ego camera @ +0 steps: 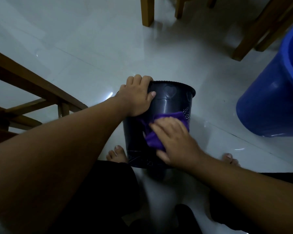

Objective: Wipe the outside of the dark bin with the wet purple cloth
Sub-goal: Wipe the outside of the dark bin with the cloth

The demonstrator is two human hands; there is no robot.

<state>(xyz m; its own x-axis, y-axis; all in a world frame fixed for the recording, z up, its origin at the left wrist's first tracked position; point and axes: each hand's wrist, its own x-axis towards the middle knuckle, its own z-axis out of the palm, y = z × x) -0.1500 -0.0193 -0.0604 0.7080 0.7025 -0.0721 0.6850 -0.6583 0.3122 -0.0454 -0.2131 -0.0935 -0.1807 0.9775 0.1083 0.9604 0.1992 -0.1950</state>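
Note:
The dark bin (172,102) stands tilted away from me on the white floor between my bare feet, its rim with embossed hearts at the far side. My left hand (137,97) grips the rim at its left edge, thumb on the outer wall. My right hand (174,141) presses the purple cloth (153,137) flat against the bin's near side wall. The cloth is bunched, with one strip trailing up to the right. The bin's inside and far wall are hidden.
A large blue bucket (271,98) stands on the floor to the right. Wooden chair legs (148,12) rise at the top, and a wooden frame (32,92) sits at the left. The white tiled floor (91,48) is glossy with reflections.

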